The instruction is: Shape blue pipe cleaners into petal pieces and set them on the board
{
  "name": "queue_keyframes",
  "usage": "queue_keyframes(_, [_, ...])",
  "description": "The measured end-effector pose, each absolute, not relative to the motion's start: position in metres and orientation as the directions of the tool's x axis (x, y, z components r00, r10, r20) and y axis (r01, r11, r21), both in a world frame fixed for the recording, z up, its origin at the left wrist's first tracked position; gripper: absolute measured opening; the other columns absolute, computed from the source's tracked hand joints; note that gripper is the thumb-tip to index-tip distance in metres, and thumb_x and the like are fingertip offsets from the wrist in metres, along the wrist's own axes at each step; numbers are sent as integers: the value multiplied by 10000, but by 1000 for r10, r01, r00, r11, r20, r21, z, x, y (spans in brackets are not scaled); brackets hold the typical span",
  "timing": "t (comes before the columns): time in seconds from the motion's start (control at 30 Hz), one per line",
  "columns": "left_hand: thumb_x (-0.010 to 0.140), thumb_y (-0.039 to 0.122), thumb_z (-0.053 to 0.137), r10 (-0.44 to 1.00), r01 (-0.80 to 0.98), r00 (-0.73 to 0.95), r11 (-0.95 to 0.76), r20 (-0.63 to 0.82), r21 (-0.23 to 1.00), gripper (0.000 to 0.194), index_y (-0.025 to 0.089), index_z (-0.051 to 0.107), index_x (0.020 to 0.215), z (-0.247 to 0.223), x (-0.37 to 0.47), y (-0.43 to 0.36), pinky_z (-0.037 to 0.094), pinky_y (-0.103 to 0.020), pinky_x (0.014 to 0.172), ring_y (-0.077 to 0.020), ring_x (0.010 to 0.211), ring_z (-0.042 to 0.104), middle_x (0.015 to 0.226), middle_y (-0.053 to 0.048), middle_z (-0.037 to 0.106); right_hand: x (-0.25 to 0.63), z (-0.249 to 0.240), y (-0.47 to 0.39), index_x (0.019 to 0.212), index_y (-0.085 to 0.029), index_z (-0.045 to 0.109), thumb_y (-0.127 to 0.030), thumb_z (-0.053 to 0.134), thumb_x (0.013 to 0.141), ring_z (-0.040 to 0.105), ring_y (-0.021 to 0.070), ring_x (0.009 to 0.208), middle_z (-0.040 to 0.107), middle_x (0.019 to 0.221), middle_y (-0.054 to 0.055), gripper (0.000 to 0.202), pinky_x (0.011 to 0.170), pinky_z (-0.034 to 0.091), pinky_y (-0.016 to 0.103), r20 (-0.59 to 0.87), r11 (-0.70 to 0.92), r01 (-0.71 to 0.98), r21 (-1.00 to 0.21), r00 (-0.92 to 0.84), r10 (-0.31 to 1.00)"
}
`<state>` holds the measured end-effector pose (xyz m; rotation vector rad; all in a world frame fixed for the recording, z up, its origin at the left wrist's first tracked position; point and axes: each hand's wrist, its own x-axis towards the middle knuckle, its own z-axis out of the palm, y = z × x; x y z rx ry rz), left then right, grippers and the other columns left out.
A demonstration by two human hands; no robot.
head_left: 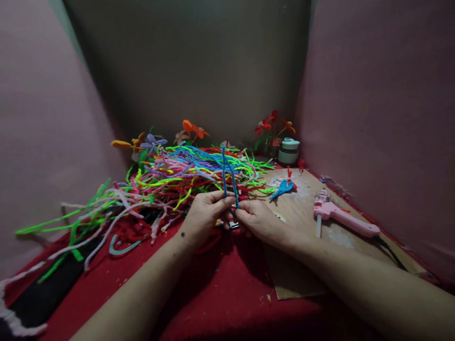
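Between my two hands a blue pipe cleaner (224, 170) stands up, bent so that two lengths rise side by side and meet near the top. My left hand (213, 208) pinches it low down, thumb against the fingers. Close beside it, my right hand (254, 218) has its fingertips closed on the lower end of the other length. The fingers hide part of the bottom of the bend. Just behind my hands lies a large heap of coloured pipe cleaners (188, 173). A blue petal-like piece (283, 189) rests to the right, on the cardboard.
A pink glue gun (346, 219) lies on a cardboard sheet (302, 265) at the right. Pipe-cleaner flowers (265, 125) and a pale green jar (288, 151) stand at the back. Red cloth (213, 303) covers the table, and a black flat object (53, 289) lies at the left.
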<state>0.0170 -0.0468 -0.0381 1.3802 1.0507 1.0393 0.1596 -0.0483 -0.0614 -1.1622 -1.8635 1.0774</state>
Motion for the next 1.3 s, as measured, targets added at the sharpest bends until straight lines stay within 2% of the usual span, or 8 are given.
queue_keyframes(0.13, [620, 335, 726, 964, 25, 266, -5, -2, 1000, 272, 126, 676, 786, -40, 16, -46, 427, -199, 385, -98, 411, 505, 489, 1, 566, 160, -59, -51, 640, -142, 580, -166, 400, 789, 428, 86, 419, 484, 477, -19, 235, 413, 298, 206, 98, 238, 342, -909, -380, 920])
queue_keyframes(0.2, [621, 331, 726, 962, 3, 274, 3, -4, 1000, 249, 127, 670, 752, -40, 15, -44, 423, -197, 391, -95, 415, 509, 493, 6, 561, 160, -57, -53, 631, -138, 580, -200, 425, 799, 434, 83, 417, 496, 476, -19, 237, 417, 311, 206, 84, 194, 265, -945, -376, 923])
queue_keyframes(0.3, [650, 318, 709, 965, -88, 259, -5, 28, 996, 220, 127, 653, 745, -40, 12, -42, 424, -200, 421, -88, 421, 516, 506, 14, 562, 160, -55, -53, 655, -134, 567, -298, 517, 789, 472, 73, 446, 551, 545, -10, 218, 467, 375, 207, 87, 84, -24, -996, -399, 913])
queue_keyframes(0.4, [670, 293, 700, 970, -233, 236, -3, 60, 972, 193, 128, 625, 738, -42, 12, -40, 404, -186, 419, -69, 427, 504, 526, 21, 558, 160, -56, -51, 725, -142, 557, -306, 617, 731, 496, 73, 472, 570, 604, -12, 174, 517, 424, 228, 92, -36, -303, -952, -399, 912])
queue_keyframes(0.53, [688, 271, 690, 957, -384, 287, 75, 42, 920, 177, 145, 581, 747, -44, 16, -40, 381, -183, 384, -56, 387, 453, 484, 55, 485, 161, -61, -46, 750, -136, 547, -233, 636, 723, 544, 89, 544, 608, 707, 32, 134, 597, 462, 265, 76, -197, -474, -858, -496, 865])
queue_keyframes(0.83, [730, 271, 651, 947, -343, 322, 135, -19, 929, 187, 136, 597, 848, -44, 16, -44, 427, -192, 415, -75, 434, 512, 549, 12, 543, 161, -66, -47, 711, -113, 585, -145, 613, 731, 576, 103, 584, 623, 709, 52, 47, 641, 478, 272, 80, -279, -555, -784, -536, 841])
queue_keyframes(1.17, [730, 286, 643, 952, -284, 307, 104, -13, 953, 309, 117, 604, 985, -45, 17, -45, 442, -231, 398, -109, 415, 523, 512, 11, 527, 158, -66, -46, 692, -78, 616, -216, 649, 712, 558, 95, 518, 601, 608, 35, 143, 611, 477, 270, 25, -306, -517, -799, -537, 843])
queue_keyframes(1.3, [740, 295, 633, 949, -259, 314, 116, -30, 959, 317, 123, 606, 1004, -46, 16, -44, 422, -211, 405, -105, 434, 538, 553, -10, 558, 159, -66, -46, 708, -76, 628, -219, 635, 725, 594, 128, 584, 627, 676, 66, 144, 636, 477, 288, 23, -312, -511, -801, -547, 837])
